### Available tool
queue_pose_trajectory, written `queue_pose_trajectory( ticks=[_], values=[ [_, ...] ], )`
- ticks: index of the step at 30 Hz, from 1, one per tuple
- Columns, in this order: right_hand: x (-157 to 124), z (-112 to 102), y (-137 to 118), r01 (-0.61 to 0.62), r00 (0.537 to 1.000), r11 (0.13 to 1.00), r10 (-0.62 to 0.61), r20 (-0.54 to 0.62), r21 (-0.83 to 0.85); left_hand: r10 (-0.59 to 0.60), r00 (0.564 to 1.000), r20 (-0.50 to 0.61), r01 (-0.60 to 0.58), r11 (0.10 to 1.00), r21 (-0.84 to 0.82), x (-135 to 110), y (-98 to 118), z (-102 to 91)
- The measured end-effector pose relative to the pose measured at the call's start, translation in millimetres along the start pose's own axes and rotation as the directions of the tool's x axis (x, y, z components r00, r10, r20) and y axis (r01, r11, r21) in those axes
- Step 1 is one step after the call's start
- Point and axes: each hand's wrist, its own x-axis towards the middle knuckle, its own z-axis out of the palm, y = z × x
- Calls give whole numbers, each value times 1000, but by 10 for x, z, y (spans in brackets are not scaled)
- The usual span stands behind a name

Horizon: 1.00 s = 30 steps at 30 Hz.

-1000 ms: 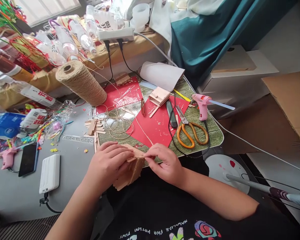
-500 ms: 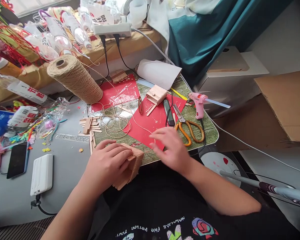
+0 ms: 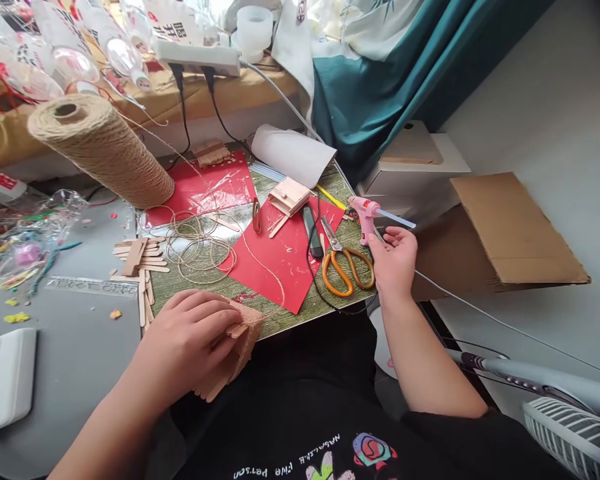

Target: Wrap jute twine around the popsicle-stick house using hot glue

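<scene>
My left hand (image 3: 187, 337) is closed over a small craft piece (image 3: 236, 352) made of wooden sticks wrapped in twine, held at the near edge of the green mat (image 3: 200, 285). Twine runs from it across a red sheet (image 3: 280, 257) to loose coils (image 3: 200, 243) and a big twine spool (image 3: 103, 150). My right hand (image 3: 394, 261) is at the mat's right edge, fingers curling round the handle of the pink glue gun (image 3: 367, 215), which stands upright there. Orange-handled scissors (image 3: 344, 263) lie just left of that hand.
Loose wooden sticks (image 3: 137, 257) lie left of the mat. A small stick box (image 3: 289, 195), a black tool (image 3: 313, 233), white paper (image 3: 293, 152) and a power strip (image 3: 195, 57) sit further back. A cardboard box (image 3: 510, 233) is at the right, a fan (image 3: 570, 437) at the lower right.
My right hand let go of the twine at the craft piece and swung right across the mat to the glue gun. The left hand kept holding the piece. The view shifted right.
</scene>
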Motion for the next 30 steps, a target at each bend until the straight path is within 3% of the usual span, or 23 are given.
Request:
queue_pose_trajectory(
  ticks=[3, 7, 11, 15, 17, 19, 21, 23, 25, 26, 28, 30],
  values=[
    [202, 87, -2, -21, 985, 1000, 24, 171, -23, 20, 1000, 1, -20, 999, -30, 12, -2, 14],
    [429, 206, -84, 104, 950, 983, -52, 309, -154, 18, 1000, 9, -18, 999, -44, 3, 15, 33],
    [459, 248, -226, 208, 929, 943, -108, 353, -259, 1, 1000, 28, 1, 999, -47, -18, 31, 47],
    [267, 134, -422, 205, 960, 973, -179, 215, -107, -13, 999, 29, 15, 998, -62, -34, 33, 39],
    [89, 12, -570, 127, 980, 992, -126, 156, 3, -16, 999, 32, 19, 997, -73, -35, 33, 29],
    [-135, -123, -757, -10, 964, 990, -27, 263, 139, -17, 999, 36, 20, 997, -80, -30, 34, 21],
    [-386, -236, -961, -185, 860, 947, 27, 510, 263, -22, 999, 41, 25, 997, -75, -22, 37, 17],
    [-637, -297, -1140, -372, 632, 891, 39, 774, 260, -34, 998, 55, 37, 997, -68, -13, 41, 18],
    [-856, -307, -1256, -448, 438, 869, 8, 899, 210, -43, 996, 72, 48, 997, -59, -9, 45, 20],
    [-946, -300, -1283, -441, 371, 876, -22, 929, 196, -46, 996, 78, 51, 997, -56, -9, 46, 20],
    [-1084, -278, -1286, -388, 280, 905, -65, 958, 175, -49, 995, 89, 54, 997, -53, -11, 47, 20],
    [-1177, -260, -1251, -345, 245, 925, -75, 967, 159, -45, 995, 94, 50, 997, -54, -15, 46, 18]
  ],
)
